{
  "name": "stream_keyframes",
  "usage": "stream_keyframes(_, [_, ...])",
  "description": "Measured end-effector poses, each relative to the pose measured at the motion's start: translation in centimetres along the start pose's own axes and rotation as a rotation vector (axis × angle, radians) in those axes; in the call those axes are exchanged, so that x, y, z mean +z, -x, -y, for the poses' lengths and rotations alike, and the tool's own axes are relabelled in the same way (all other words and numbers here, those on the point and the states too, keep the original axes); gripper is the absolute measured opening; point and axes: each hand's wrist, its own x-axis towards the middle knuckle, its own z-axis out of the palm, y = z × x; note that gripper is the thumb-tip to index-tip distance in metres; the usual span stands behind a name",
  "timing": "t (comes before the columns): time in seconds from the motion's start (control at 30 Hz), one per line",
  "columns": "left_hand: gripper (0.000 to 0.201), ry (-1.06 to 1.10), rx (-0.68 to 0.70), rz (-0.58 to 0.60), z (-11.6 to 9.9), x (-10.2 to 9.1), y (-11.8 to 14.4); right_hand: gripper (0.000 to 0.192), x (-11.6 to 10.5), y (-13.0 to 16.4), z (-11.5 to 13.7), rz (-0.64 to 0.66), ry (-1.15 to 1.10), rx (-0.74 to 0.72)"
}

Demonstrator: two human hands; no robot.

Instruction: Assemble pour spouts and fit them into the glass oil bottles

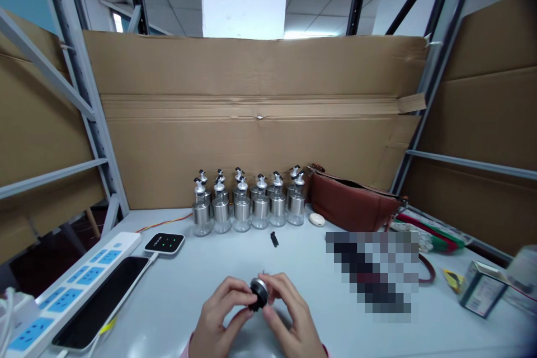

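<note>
Between my two hands, above the front of the table, is a small round part (260, 291) with a silver face and a black body. My left hand (222, 313) pinches its black side between thumb and fingers. From the other side my right hand (291, 310) closes its fingers on the silver rim. A tiny shiny bit shows by the right fingertips, too small to name. Beyond the hands a small black piece (274, 239) lies on the table. Behind it, two rows of clear pump bottles (242, 210) with silver bands and white-and-black tops stand upright.
On the left of the white table (201, 268) lie a power strip (90, 274), a phone (103, 302) and a small black-topped device (165, 243). On the right are a brown bag (352, 201), a white oval object (317, 219), a pixelated patch and a small box (482, 290). Cardboard (260, 151) walls the back.
</note>
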Motion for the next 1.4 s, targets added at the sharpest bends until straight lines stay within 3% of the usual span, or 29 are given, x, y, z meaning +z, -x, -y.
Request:
stream_keyframes(0.3, [0.014, -0.023, -0.062, -0.006, -0.1, 0.3, 0.1, 0.036, 0.1, -0.3, 0.1, -0.019, 0.036, -0.052])
stream_keyframes(0.43, [0.025, -0.023, -0.128, 0.006, 0.6, 0.5, 0.6, 0.037, 0.0, -0.2, 0.2, -0.041, 0.021, -0.055])
stream_keyframes(0.57, [0.047, 0.005, -0.154, 0.114, 1.5, 0.7, 1.2, 0.04, -0.1, -0.1, 0.2, -0.036, 0.006, -0.06])
stream_keyframes(0.73, [0.045, 0.052, -0.181, 0.236, 1.3, 0.6, 1.1, 0.039, -0.1, 0.0, 0.2, -0.011, -0.009, -0.06])
stream_keyframes(1.4, [0.033, -0.095, -0.059, 0.163, 0.7, 0.9, 0.6, 0.049, 0.2, -0.2, -0.1, -0.025, 0.102, -0.156])
